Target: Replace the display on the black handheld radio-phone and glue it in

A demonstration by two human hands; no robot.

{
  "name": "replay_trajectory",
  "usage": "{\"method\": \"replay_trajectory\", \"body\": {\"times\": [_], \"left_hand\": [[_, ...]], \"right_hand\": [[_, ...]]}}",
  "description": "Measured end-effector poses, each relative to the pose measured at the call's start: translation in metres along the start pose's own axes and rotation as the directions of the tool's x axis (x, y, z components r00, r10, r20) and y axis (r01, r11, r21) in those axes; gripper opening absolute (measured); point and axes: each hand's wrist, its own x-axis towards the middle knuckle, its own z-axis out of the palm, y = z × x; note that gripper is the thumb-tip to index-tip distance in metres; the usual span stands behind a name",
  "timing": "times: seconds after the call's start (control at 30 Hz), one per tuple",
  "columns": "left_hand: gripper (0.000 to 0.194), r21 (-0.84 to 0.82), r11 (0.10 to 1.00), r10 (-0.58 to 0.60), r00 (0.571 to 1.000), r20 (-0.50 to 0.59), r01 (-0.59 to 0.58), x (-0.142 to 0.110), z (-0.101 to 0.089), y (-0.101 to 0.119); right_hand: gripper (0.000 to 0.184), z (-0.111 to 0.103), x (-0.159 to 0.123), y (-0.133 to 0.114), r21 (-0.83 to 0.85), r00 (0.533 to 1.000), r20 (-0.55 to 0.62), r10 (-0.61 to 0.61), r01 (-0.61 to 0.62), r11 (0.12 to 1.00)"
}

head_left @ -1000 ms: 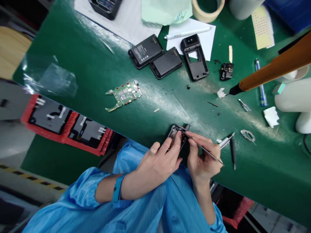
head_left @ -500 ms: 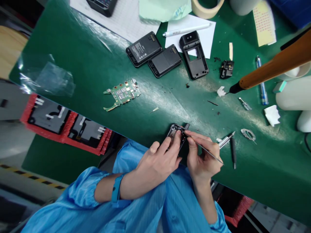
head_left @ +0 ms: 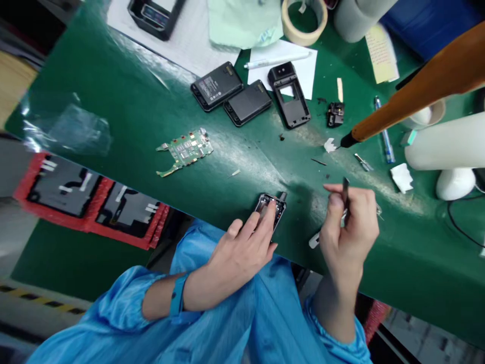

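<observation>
My left hand (head_left: 244, 250) rests at the near edge of the green table (head_left: 151, 126), its fingers pressed on a small black device frame (head_left: 271, 208) lying there. My right hand (head_left: 350, 230) is lifted to the right of the device, away from it, and pinches a thin dark tool (head_left: 345, 191) that points upward. A small white piece (head_left: 313, 240) lies on the table just left of that hand. Both arms wear blue sleeves, and a blue band is on the left wrist.
A green circuit board (head_left: 184, 149) lies to the left. Two black battery packs (head_left: 231, 96), an empty black housing (head_left: 288, 94), a pen, paper and a tape roll (head_left: 304, 20) lie farther back. An orange-handled tool (head_left: 409, 96) slants in from the right. Red trays (head_left: 89, 199) sit below the table edge.
My right hand has left the device and moved right and up, turning its tool from flat to upright. My left hand stays on the device. The view shifted slightly.
</observation>
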Motion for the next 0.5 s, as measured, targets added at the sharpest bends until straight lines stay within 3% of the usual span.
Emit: {"method": "replay_trajectory", "body": {"times": [0.07,0.27,0.37,0.5], "left_hand": [[0.043,-0.001,1.000,0.008,1.000,-0.004,-0.008,0.000,0.000,0.000],[0.044,-0.001,1.000,0.031,0.999,-0.019,-0.031,-0.001,0.000,-0.003],[0.044,-0.018,0.999,0.029,0.999,-0.037,-0.029,-0.003,0.003,-0.002],[0.045,-0.033,0.999,0.005,0.997,-0.077,-0.008,-0.005,0.010,0.000]], "right_hand": [[0.017,0.000,0.018,0.017,-0.077,0.997,0.061,-0.049,0.053,0.996],[0.010,0.023,0.058,0.053,-0.123,0.979,0.198,0.047,-0.023,0.992],[0.008,0.029,0.063,0.054,-0.097,0.972,0.222,0.081,-0.060,0.993],[0.012,0.019,0.054,0.041,-0.047,0.975,0.218,0.043,-0.033,0.998]]}}
